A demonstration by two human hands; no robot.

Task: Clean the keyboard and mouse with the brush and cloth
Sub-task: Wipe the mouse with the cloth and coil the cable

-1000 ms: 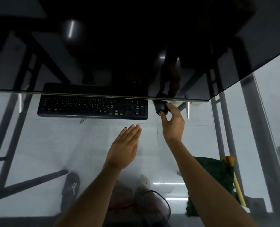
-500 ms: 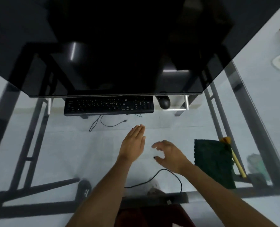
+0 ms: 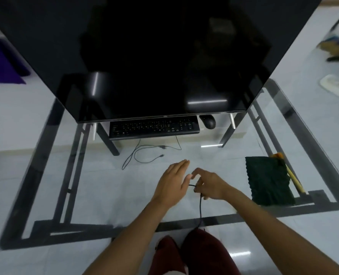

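On the clear glass tabletop (image 3: 125, 195) a thin black cable (image 3: 200, 207) is pinched by the right hand (image 3: 210, 185) — the left hand (image 3: 172, 183) is held flat, fingers straight, beside it.

On the glass table (image 3: 97, 185), the wide stretch from 9 to 12 o'clock of the hands lies open up to the keyboard (image 3: 154, 127); the loose cables (image 3: 142, 153) seen there appear to lie on the floor beneath the glass. The monitor (image 3: 144, 56) overhangs the keyboard and the mouse (image 3: 209, 121) at 12 to 1 o'clock, leaving low room above them. At 3 o'clock the cloth (image 3: 268, 181) blocks the right side, with the brush (image 3: 292, 178) just beside its far edge. A thin cable (image 3: 200, 207) runs between the right hand (image 3: 209, 184) and the near edge at 6 o'clock, crossing that path.
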